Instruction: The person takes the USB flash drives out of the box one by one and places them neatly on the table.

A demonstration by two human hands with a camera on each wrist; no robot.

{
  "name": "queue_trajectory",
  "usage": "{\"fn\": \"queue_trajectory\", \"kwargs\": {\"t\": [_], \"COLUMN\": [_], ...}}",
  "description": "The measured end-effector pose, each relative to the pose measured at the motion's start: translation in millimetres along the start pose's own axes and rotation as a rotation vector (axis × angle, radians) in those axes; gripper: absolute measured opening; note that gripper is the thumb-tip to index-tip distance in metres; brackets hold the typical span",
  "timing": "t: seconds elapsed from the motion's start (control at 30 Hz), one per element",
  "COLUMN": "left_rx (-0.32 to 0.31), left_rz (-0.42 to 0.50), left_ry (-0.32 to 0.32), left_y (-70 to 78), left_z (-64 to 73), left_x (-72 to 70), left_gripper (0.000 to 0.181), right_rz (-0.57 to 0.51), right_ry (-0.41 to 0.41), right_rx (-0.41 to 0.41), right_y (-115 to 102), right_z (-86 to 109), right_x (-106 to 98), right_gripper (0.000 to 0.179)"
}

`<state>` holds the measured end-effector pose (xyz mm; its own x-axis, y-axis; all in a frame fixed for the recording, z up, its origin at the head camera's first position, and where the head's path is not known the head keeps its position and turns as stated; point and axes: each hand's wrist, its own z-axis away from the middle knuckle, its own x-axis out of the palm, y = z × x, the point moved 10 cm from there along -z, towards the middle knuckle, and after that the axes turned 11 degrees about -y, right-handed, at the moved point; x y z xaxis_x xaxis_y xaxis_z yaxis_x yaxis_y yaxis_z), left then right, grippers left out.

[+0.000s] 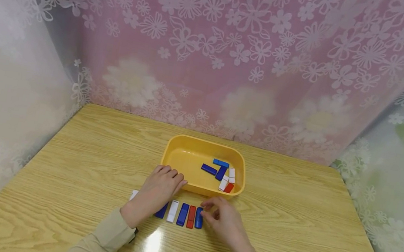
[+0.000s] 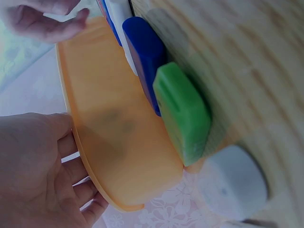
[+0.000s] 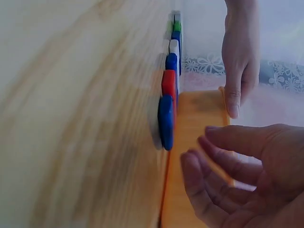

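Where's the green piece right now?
In the left wrist view, the green piece is just right of centre, between a blue piece and a white piece.

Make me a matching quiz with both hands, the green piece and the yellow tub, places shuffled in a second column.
1. left hand
2. right hand
3. green piece
4. yellow tub

A. beside the row's right end
B. loose pieces inside
C. gripping the tub's rim
D. in the row, next to a dark blue piece

Pairs: 1-C, 2-A, 3-D, 4-B
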<state>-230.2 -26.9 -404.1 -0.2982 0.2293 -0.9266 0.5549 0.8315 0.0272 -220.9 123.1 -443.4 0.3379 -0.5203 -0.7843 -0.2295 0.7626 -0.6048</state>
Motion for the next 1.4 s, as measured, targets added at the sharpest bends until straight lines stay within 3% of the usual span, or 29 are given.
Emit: {"fn": "queue_trajectory", "kwargs": {"t": [0.13, 0.53, 0.87, 1.13, 1.4], "left_rx": [0.001, -0.010, -0.017, -0.021, -0.020], "left_rz": [-0.010, -0.008, -0.008, -0.011, -0.024], "left_ry": [0.013, 0.009, 0.010, -0.011, -0.004], "left_y": [2.4, 6.3, 5.7, 5.2, 5.2], "left_z": [1.2, 4.1, 3.9, 2.0, 0.5], "left_x": [-1.2, -1.9, -2.7, -2.0, -3.2], "left_gripper": [0.023, 0.023, 0.023, 0.024, 0.022], "right_rz": [-0.002, -0.006, 0.123, 0.217, 0.301], "right_ry": [0.062, 0.250, 0.327, 0.307, 0.180], "right_rx": [-0.081, -0.238, -0.235, -0.180, -0.094], "right_y": [-7.9, -29.8, -26.1, -19.5, -8.4], "right_z": [3.1, 4.5, -21.2, -50.8, -83.8], "right_x": [-11.3, -54.7, -70.3, -68.4, -54.7], "right_gripper": [0.003, 0.005, 0.011, 0.019, 0.029]}}
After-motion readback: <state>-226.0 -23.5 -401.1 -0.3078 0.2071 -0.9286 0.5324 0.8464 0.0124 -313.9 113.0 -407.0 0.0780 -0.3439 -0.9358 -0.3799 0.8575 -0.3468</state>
